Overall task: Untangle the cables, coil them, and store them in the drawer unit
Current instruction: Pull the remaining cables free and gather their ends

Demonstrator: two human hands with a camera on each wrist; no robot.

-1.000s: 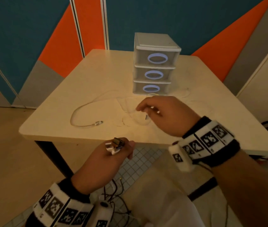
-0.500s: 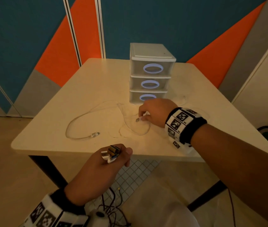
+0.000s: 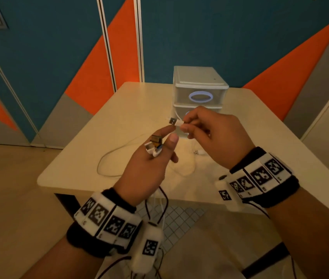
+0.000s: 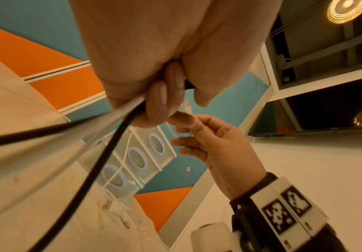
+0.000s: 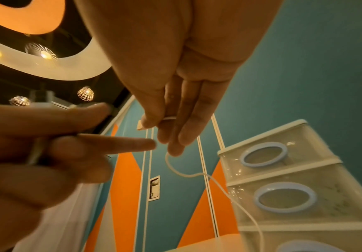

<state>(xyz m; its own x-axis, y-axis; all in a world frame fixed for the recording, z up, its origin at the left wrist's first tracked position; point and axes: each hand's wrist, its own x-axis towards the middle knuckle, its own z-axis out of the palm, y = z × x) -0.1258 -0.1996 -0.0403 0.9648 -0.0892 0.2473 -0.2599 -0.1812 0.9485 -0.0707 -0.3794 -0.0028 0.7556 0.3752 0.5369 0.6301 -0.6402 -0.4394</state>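
My right hand is raised above the table and pinches a white USB plug between thumb and forefinger; its thin white cable hangs down toward the table. My left hand is just left of and below it, gripping a bundle of cable plugs, with its forefinger stretched toward the white plug. Black and white cables run out of the left fist. The translucent drawer unit with blue ring handles stands at the table's far side, drawers closed. More white cable lies looped on the table.
The beige table has a loose white plug lying near my right wrist. Blue, orange and grey wall panels stand behind. Tiled floor and thin dark wires show under the table's front edge.
My right hand lifted the white plug off the table and brought it up toward my left hand. The left hand rose from below the table edge to meet it.
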